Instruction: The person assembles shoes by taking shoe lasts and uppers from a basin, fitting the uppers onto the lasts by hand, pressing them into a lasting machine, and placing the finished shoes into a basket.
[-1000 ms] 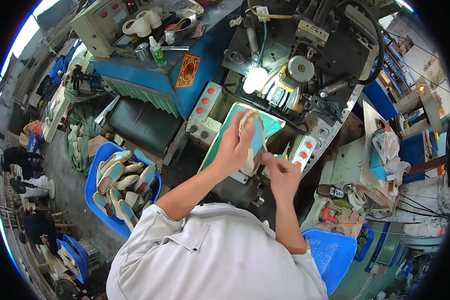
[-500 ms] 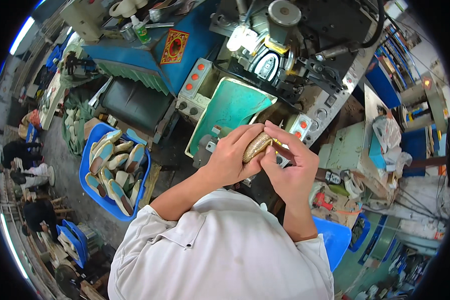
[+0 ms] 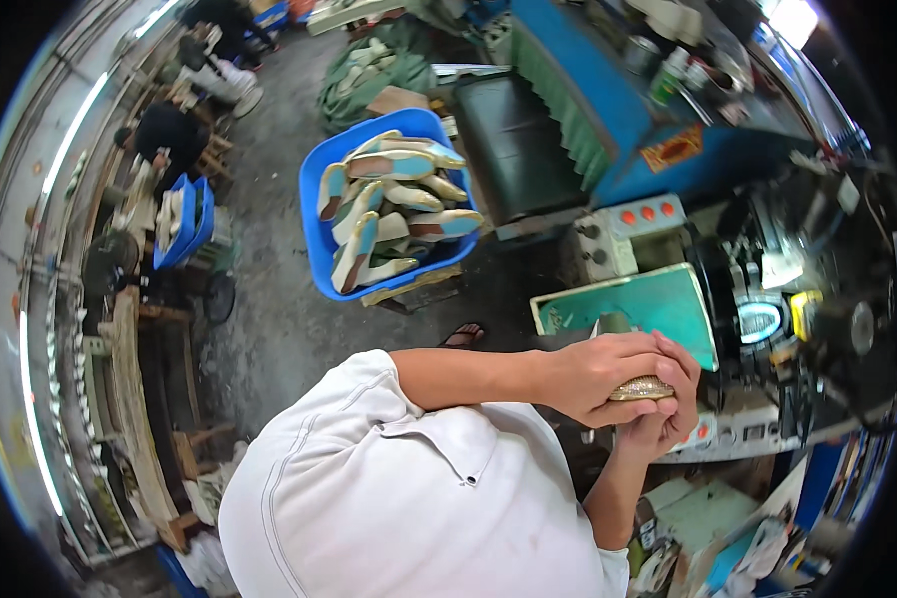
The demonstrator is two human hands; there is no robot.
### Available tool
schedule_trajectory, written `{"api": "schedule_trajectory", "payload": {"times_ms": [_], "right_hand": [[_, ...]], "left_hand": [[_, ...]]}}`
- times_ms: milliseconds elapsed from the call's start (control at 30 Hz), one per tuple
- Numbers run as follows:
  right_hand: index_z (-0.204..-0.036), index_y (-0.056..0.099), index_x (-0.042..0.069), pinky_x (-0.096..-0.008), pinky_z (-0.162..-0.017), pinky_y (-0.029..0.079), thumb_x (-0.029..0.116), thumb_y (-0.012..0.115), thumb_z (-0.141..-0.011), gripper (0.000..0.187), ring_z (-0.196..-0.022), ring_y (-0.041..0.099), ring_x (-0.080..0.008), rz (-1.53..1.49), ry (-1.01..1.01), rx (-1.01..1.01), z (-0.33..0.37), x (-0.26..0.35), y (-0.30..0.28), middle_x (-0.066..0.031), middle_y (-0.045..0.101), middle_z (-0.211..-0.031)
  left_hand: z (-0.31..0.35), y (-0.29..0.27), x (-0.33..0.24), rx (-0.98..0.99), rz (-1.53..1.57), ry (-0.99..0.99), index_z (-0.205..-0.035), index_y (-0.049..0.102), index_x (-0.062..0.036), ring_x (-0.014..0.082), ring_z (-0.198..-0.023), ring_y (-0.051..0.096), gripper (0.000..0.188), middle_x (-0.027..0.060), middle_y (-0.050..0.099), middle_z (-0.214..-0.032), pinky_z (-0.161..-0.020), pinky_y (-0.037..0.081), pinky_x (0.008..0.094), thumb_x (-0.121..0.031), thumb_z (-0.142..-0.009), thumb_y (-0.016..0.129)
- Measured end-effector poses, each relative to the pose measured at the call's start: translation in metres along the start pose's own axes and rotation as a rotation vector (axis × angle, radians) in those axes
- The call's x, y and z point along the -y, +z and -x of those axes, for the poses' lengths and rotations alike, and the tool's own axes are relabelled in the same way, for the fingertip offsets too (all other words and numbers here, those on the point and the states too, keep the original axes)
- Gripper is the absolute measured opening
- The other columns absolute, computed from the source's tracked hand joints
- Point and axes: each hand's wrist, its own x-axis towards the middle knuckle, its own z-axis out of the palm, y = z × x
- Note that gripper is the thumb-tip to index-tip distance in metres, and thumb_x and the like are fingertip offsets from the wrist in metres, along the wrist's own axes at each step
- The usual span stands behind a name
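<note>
A gold, glittery shoe upper is held between both hands, in front of the machine. My left hand closes on it from the left, fingers bent over its far side. From the right, my right hand wraps round it, its fingers meeting those of the left. Most of the shoe is hidden by the hands, so whether it sits on a last cannot be seen. Just beyond the left hand is a dull green piece; whether it belongs to the shoe is unclear. A green tray lies behind the hands.
To the left, a blue basket full of shoes rests on a wooden stand. A black padded seat stands beside the blue cabinet. Red buttons and a lit machine are at the right. People work far left.
My view has swung left, so the basket and machine appear farther right. Both hands keep hold of the shoe; the right hand has wrapped further round it, and less of the gold shows.
</note>
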Motion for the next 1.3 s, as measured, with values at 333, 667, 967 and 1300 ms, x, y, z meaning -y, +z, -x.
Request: {"api": "schedule_trajectory", "payload": {"times_ms": [333,667,967,1300], "right_hand": [[-0.144,0.062,0.004,-0.0392,-0.110,0.045,0.022,0.067,-0.103,0.045,-0.135,0.057,-0.0267,0.094,0.312,0.303,-0.055,-0.085,0.157,-0.0151,0.059,-0.148],[-0.122,0.074,0.004,-0.0322,-0.096,0.055,0.007,0.073,-0.096,0.026,-0.116,0.068,-0.0206,0.290,0.742,-0.122,0.033,-0.072,0.110,-0.0104,0.070,-0.129],[-0.109,0.070,0.001,-0.0320,-0.079,0.056,0.003,0.072,-0.093,0.017,-0.088,0.068,-0.0223,1.144,0.665,-1.140,0.244,0.025,-0.073,-0.0131,0.067,-0.102],[-0.124,0.060,0.012,-0.0501,-0.096,0.053,0.012,0.088,-0.070,0.062,-0.112,0.063,-0.0426,1.302,1.711,-0.962,0.613,0.103,-0.111,-0.0190,0.065,-0.119]], "left_hand": [[0.091,-0.200,0.101,-0.265,-0.317,-0.650,-0.128,0.063,-0.0005,0.0342,-0.105,0.070,0.034,0.0208,0.071,-0.114,-0.090,0.055,0.0417,-0.023,-0.103,0.063],[0.261,-0.279,0.234,-0.151,-0.639,-1.000,-0.132,0.067,-0.0057,0.0349,-0.122,0.062,0.036,0.0193,0.067,-0.131,-0.109,0.045,0.0441,-0.024,-0.101,0.068],[0.120,-0.206,0.215,-0.068,-0.915,-0.285,-0.142,0.055,0.0024,0.0417,-0.130,0.054,0.051,0.0228,0.060,-0.137,-0.110,0.044,0.0524,-0.024,-0.100,0.069],[-0.031,0.030,0.089,0.156,-0.462,0.032,-0.133,0.062,0.0005,0.0336,-0.121,0.063,0.033,0.0159,0.067,-0.131,-0.101,0.051,0.0439,-0.010,-0.103,0.065]]}}
